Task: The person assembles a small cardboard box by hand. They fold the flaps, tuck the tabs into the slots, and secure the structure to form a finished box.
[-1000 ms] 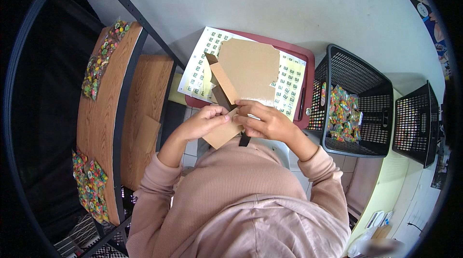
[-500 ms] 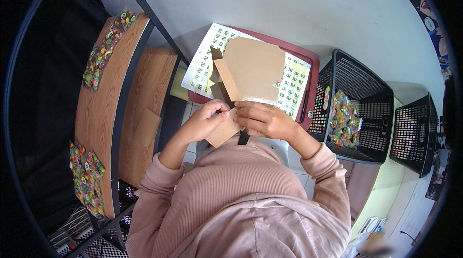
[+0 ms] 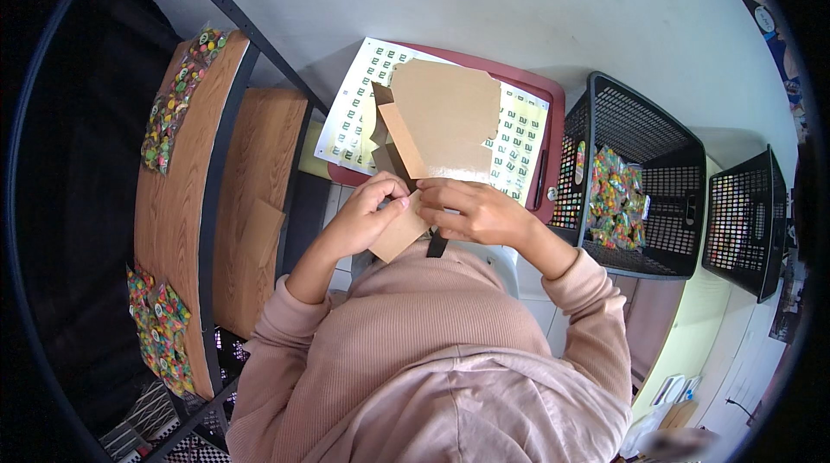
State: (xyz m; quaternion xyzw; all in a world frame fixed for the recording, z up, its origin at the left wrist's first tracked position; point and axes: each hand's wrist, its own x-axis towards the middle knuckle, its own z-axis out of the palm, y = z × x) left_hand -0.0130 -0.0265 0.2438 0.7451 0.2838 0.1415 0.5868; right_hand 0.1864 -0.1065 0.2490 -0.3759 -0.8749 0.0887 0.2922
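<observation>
A partly folded brown cardboard box [image 3: 445, 104] lies before me, its wide panel spread flat and a narrow side wall [image 3: 403, 141] raised at the left. My left hand [image 3: 370, 217] is closed on the near cardboard flap, thumb on top. From the other side my right hand [image 3: 474, 210] pinches the same piece near its upper corner, fingers bent together. The flap [image 3: 399, 236] angles toward my body between the two hands. My right fingers hide part of the box's near edge.
Under the box are sticker sheets [image 3: 346, 130] on a dark red board [image 3: 553, 130], with a dark pen [image 3: 540, 178]. Black crates [image 3: 670, 186] at right hold candy bags [image 3: 616, 199]. Wooden shelves [image 3: 186, 204] at left carry more candy bags [image 3: 160, 325].
The view has shifted slightly, so the box and board appear a little farther left. Both hands stay on the same flap, with only slight finger movement.
</observation>
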